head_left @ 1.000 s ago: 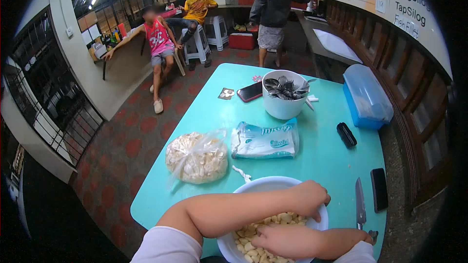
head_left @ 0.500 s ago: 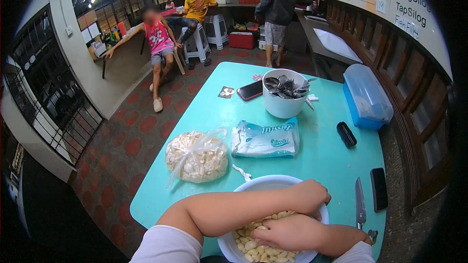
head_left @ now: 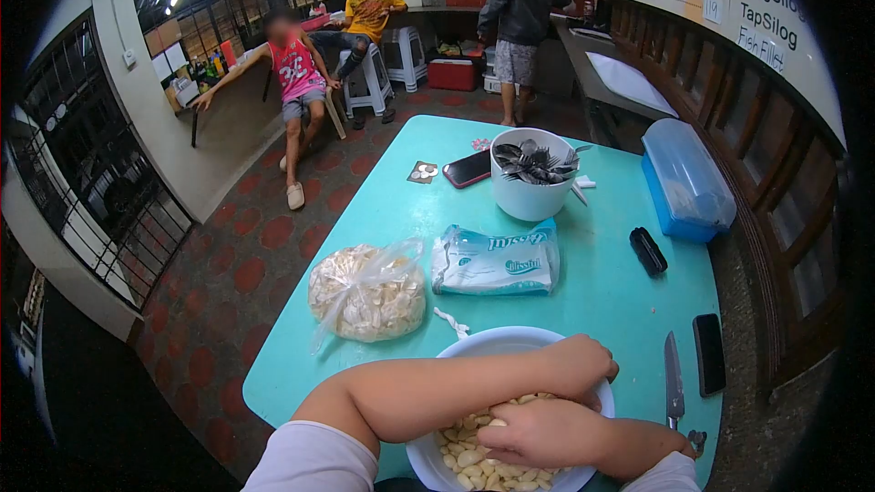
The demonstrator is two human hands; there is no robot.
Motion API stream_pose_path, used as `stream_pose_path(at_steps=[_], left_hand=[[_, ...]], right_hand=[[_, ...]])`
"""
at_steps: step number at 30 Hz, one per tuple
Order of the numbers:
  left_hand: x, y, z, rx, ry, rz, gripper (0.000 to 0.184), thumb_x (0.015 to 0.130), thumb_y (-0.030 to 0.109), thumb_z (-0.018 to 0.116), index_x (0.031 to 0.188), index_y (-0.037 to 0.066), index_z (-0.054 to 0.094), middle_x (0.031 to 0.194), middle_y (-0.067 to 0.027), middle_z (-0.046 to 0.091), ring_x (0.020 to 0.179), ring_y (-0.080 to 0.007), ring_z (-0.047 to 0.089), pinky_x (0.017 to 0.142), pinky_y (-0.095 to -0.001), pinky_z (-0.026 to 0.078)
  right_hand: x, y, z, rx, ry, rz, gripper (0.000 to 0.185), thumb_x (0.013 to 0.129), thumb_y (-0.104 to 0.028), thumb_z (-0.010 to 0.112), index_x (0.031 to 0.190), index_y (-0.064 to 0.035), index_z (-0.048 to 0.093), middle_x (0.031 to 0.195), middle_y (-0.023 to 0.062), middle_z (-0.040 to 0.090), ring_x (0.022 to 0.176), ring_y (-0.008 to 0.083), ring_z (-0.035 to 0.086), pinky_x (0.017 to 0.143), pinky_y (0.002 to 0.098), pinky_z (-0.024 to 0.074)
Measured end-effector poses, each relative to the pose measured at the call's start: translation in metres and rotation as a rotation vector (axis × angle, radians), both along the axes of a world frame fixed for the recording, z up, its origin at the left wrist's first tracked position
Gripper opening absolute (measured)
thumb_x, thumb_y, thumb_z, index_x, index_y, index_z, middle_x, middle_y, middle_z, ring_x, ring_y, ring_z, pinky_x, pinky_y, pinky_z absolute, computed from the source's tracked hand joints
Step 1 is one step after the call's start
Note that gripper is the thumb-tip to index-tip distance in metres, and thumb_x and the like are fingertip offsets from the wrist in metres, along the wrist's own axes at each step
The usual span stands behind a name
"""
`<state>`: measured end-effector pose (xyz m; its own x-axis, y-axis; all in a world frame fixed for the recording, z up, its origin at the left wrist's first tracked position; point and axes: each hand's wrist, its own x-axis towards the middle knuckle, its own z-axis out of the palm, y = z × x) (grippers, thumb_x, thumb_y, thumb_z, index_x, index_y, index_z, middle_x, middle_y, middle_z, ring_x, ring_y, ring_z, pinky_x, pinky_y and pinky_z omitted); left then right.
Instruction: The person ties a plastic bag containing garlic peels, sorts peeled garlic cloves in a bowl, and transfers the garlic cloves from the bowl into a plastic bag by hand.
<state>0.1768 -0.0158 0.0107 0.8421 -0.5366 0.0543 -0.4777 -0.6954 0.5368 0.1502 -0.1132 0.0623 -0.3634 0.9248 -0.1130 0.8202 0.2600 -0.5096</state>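
A white bowl (head_left: pixel 510 337) of peeled garlic cloves (head_left: pixel 469 463) stands at the table's near edge. My left forearm crosses over it, and my left hand (head_left: pixel 581 369) bends down at the bowl's right rim; its fingers are hidden underneath. Reaching in from the right, my right hand (head_left: pixel 538 435) is down among the cloves, fingers closed around a pale clove near the thumb. A tied clear plastic bag (head_left: pixel 369 296) of more pale, garlic-like pieces lies beyond the bowl to the left. Near it is a twisted white scrap (head_left: pixel 452 322).
On the turquoise table (head_left: pixel 592 282) are a tissue pack (head_left: pixel 497 260), cutlery bucket (head_left: pixel 531 191), phone (head_left: pixel 468 169), black case (head_left: pixel 648 251), blue lidded box (head_left: pixel 688 182), knife (head_left: pixel 674 378) and second phone (head_left: pixel 709 355). Two people sit at the back left; another person stands by the counter.
My right hand has shifted slightly among the cloves. My left hand stays at the rim. The standing person in the background has moved an arm a little.
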Motion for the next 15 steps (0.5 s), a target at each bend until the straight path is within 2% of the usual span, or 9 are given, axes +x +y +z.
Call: stream_pose_path(at_steps=[2, 5, 8, 11, 15], left_hand=[[0.001, 0.001, -0.003, -0.011, -0.001, -0.004, 0.047, 0.069, 0.035, 0.082, 0.104, 0.006, 0.069, 0.093, -0.0148, 0.068, 0.089, -0.0356, 0.066, 0.079, -0.0456, 0.051], [0.001, 0.001, -0.002, -0.055, -0.004, 0.012, 0.050, 0.065, 0.037, 0.083, 0.101, 0.004, 0.071, 0.092, -0.0180, 0.069, 0.089, -0.0366, 0.067, 0.078, -0.0456, 0.052], [0.002, 0.002, -0.005, -0.060, -0.026, 0.005, 0.050, 0.065, 0.038, 0.083, 0.100, 0.004, 0.071, 0.091, -0.0180, 0.069, 0.089, -0.0365, 0.067, 0.078, -0.0458, 0.052], [0.003, 0.002, -0.005, -0.054, -0.010, 0.000, 0.051, 0.065, 0.036, 0.083, 0.102, 0.004, 0.070, 0.093, -0.0182, 0.069, 0.089, -0.0378, 0.067, 0.078, -0.0465, 0.052], [0.011, 0.006, -0.011, -0.132, 0.054, 0.066, 0.057, 0.062, 0.036, 0.086, 0.107, 0.005, 0.069, 0.098, -0.0172, 0.069, 0.094, -0.0383, 0.065, 0.081, -0.0467, 0.052]], right_hand=[[-0.001, -0.001, -0.002, -0.083, -0.021, -0.005, 0.018, 0.089, -0.023, 0.060, 0.104, -0.0132, 0.059, 0.104, 0.0170, 0.059, 0.087, 0.0322, 0.065, 0.070, 0.0458, 0.0531], [0.001, 0.000, -0.011, -0.100, 0.041, -0.056, 0.023, 0.085, -0.015, 0.058, 0.108, -0.0136, 0.057, 0.110, 0.0160, 0.059, 0.091, 0.0323, 0.065, 0.073, 0.0471, 0.0531], [0.005, 0.001, -0.016, -0.234, 0.057, -0.078, 0.034, 0.101, -0.033, 0.038, 0.120, -0.0145, 0.058, 0.115, 0.0181, 0.063, 0.103, 0.0344, 0.064, 0.089, 0.0481, 0.0498], [0.005, 0.009, 0.001, -0.409, 0.008, -0.042, 0.032, 0.098, -0.034, 0.045, 0.120, -0.0147, 0.059, 0.104, 0.0186, 0.067, 0.097, 0.0359, 0.066, 0.086, 0.0489, 0.0505], [0.005, 0.009, 0.014, -0.451, -0.016, -0.032, 0.030, 0.093, -0.035, 0.057, 0.114, -0.0139, 0.062, 0.091, 0.0185, 0.068, 0.090, 0.0365, 0.067, 0.081, 0.0491, 0.0511]])
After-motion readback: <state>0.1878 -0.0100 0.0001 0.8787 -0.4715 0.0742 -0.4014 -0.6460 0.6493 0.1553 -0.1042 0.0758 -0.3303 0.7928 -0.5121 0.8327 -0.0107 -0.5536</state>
